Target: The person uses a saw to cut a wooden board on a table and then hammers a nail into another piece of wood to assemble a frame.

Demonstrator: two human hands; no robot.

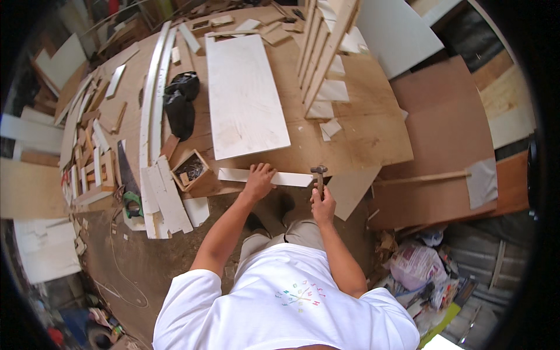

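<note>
A narrow white board (233,175) lies along the near edge of the plywood worktable. My left hand (260,179) is closed over its middle, thumb and fingers around the strip. My right hand (322,205) grips the wooden handle of a hammer (319,170), its metal head up beside the board's right end. Whether the head touches the board I cannot tell. Just beyond the strip lies a large white panel (246,96). To the left of the strip stands a small wooden box (191,170) holding what look like nails.
Long white strips (153,93), a black plastic bag (181,105) and a green-handled saw (128,175) lie on the left, near wood offcuts. A slatted wooden frame (326,55) rises at the back right. A brown sheet (437,134) and bagged clutter (415,265) are at right.
</note>
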